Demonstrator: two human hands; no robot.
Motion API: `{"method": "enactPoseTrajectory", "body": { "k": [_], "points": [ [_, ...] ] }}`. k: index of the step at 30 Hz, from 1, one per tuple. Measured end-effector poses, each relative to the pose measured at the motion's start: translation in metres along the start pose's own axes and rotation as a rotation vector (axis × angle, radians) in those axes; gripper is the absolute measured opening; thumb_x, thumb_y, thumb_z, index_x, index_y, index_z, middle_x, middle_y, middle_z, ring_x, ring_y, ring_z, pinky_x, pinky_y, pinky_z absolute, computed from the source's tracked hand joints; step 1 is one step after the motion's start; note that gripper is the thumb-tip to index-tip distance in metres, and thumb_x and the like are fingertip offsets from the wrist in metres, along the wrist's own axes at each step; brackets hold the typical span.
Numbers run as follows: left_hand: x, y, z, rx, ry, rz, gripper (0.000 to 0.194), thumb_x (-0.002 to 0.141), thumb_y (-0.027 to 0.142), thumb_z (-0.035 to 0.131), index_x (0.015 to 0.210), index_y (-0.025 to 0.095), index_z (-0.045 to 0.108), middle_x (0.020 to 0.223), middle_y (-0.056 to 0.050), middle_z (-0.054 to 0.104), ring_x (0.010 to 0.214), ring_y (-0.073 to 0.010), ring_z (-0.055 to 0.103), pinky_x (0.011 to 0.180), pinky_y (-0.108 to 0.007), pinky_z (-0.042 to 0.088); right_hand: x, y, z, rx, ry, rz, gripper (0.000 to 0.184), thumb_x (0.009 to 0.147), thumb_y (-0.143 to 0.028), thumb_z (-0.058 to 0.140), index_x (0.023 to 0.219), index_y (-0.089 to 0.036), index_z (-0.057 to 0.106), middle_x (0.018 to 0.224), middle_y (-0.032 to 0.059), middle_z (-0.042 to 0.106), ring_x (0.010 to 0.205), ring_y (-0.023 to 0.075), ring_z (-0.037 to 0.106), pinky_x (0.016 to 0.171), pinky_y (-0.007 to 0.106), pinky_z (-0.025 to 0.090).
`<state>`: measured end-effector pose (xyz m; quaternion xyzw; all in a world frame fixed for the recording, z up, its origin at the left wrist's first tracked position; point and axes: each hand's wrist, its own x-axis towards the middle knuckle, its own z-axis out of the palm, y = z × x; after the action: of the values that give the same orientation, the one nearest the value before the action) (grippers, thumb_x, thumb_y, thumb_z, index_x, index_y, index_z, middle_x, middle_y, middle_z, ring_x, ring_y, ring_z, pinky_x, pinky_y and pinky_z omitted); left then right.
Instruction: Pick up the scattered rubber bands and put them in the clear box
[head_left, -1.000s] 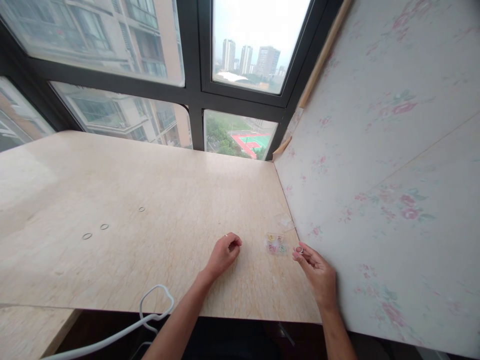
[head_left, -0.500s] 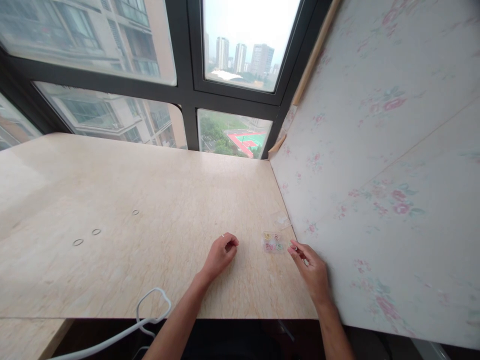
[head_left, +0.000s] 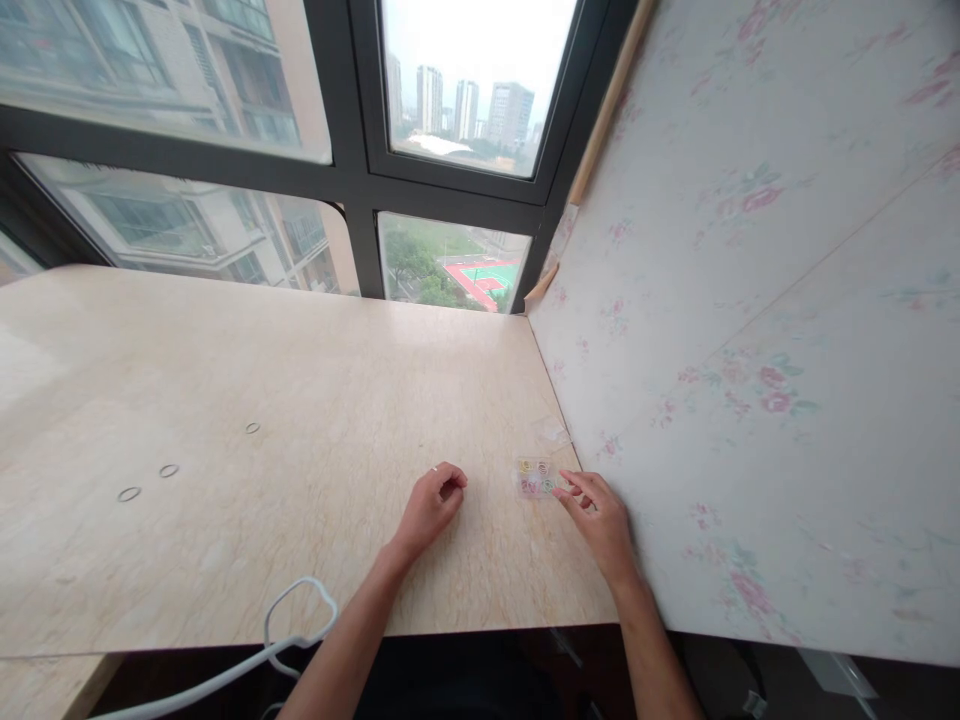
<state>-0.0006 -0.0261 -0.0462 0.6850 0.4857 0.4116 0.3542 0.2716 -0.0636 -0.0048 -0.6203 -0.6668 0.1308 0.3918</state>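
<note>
Carefully, with thumb and forefinger parted, my right hand (head_left: 600, 512) needs a light touch at the right edge of the clear box (head_left: 535, 477) on the desk (head_left: 337, 400), lest its coloured rings (head_left: 526, 467) spill.

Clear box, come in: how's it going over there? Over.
Right grip parted beside clear box. Left grip loosely curled, on counter. Coloured pieces in box. Clear plastic piece beyond, not between.

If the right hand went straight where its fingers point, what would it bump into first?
Probably the little clear box. The right hand points toward it, very near its edge, but its height is hard to tell.
</note>
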Motion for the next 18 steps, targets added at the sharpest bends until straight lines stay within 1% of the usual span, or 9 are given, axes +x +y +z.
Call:
{"method": "enactPoseTrajectory", "body": {
  "k": [3,6,12,15,18],
  "points": [
    [0.000,0.000,0.000,0.000,0.000,0.002,0.015,0.073,0.007,0.046,0.078,0.018,0.055,0.080,-0.001,0.062,0.072,-0.0131,0.056,0.068,-0.025,0.043,-0.001,0.005,0.005,-0.040,-0.008,0.029,0.038,0.087,-0.049,0.057,0.107,-0.019,0.069,0.089,0.0059,0.062,0.070,0.0175,0.057,0.064,0.032,0.049],
    [-0.001,0.000,0.000,0.004,0.003,0.006,0.015,0.073,0.007,0.046,0.078,0.018,0.055,0.079,-0.001,0.062,0.072,-0.0130,0.056,0.068,-0.025,0.042,-0.006,0.006,0.006,-0.042,0.024,0.032,0.039,0.087,-0.049,0.058,0.107,-0.018,0.070,0.085,0.0049,0.060,0.068,0.0167,0.055,0.064,0.031,0.049],
    [-0.001,0.001,0.001,0.011,0.001,0.010,0.015,0.073,0.007,0.046,0.078,0.018,0.055,0.078,-0.001,0.062,0.071,-0.0131,0.055,0.067,-0.025,0.043,-0.022,0.000,-0.001,0.007,0.107,0.048,0.031,0.089,-0.045,0.056,0.094,-0.019,0.072,0.078,0.0039,0.062,0.065,0.0162,0.054,0.062,0.029,0.047],
    [-0.002,0.001,0.000,0.006,0.006,0.019,0.015,0.073,0.007,0.046,0.078,0.018,0.055,0.079,-0.001,0.062,0.071,-0.0132,0.056,0.068,-0.026,0.043,-0.034,-0.006,0.003,0.064,0.074,0.085,0.028,0.089,-0.043,0.057,0.089,-0.020,0.072,0.079,0.0042,0.064,0.069,0.0171,0.058,0.063,0.029,0.047],
    [-0.007,0.003,0.000,-0.014,0.018,0.040,0.016,0.072,0.006,0.045,0.077,0.018,0.054,0.082,-0.002,0.062,0.075,-0.0139,0.057,0.070,-0.026,0.044,-0.046,-0.013,0.011,0.150,-0.005,0.095,0.028,0.090,-0.043,0.056,0.088,-0.019,0.071,0.082,0.0056,0.067,0.075,0.0188,0.062,0.066,0.029,0.048]
  ]
}}
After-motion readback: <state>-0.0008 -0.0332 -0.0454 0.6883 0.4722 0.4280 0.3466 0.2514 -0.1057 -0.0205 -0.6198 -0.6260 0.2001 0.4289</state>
